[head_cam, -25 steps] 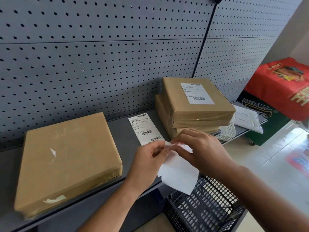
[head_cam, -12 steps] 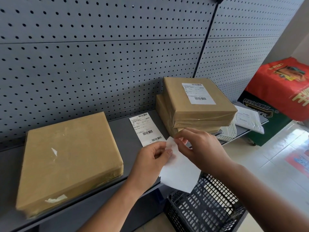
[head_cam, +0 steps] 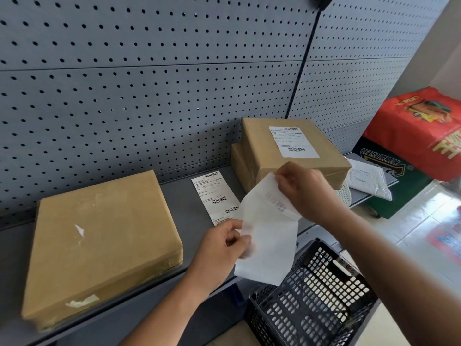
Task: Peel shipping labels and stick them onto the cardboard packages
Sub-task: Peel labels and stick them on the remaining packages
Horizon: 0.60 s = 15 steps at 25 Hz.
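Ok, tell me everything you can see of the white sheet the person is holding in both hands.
The white sheet is thin, slightly see-through paper, held in the air over the shelf's front edge and above a black basket. The right hand pinches its top corner and pulls a layer up; faint print shows through that layer. The left hand pinches the left edge. Its lower part hangs blank and slightly curled. It touches nothing but the hands.

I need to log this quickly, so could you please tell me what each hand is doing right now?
Left hand: pinching the label sheet at its left edge.
Right hand: pinching its top corner, peeling.
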{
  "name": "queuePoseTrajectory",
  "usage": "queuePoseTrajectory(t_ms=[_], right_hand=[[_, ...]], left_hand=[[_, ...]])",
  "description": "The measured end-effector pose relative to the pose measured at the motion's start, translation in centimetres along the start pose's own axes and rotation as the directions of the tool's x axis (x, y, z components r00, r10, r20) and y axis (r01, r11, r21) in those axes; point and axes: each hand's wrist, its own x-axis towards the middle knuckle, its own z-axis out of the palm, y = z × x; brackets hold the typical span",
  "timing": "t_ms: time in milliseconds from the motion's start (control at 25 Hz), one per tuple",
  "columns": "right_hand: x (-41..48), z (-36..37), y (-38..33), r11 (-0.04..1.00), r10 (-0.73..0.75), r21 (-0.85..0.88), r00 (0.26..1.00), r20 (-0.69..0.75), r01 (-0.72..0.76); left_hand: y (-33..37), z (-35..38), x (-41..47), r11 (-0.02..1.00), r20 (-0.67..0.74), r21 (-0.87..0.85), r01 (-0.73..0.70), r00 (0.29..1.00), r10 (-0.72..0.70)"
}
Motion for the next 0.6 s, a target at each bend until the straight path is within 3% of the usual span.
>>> queuePoseTrajectory(t_ms=[160,400,600], right_hand=[[2.5,-1.8,0.7,0.995,0.082,-0.046,0.993,-0.085,-0.086],[5.3,-3.9,0.3,0.990,0.048,-0.115,0.962,-0.269,-0.082],[6.9,-6.1,-0.2,0.993,0.071,-0.058,0.906,-0.418,-0.105]], left_hand=[[-0.3,-0.4,-0.3,0.993,-0.028,0.114,0.030,0.999,-0.027],[-0.3,-0.8,-0.3,0.990,-0.052,0.127,0.067,0.997,-0.060],[0.0,-1.1,-0.2,0.987,-0.069,0.136,0.085,0.995,-0.077]])
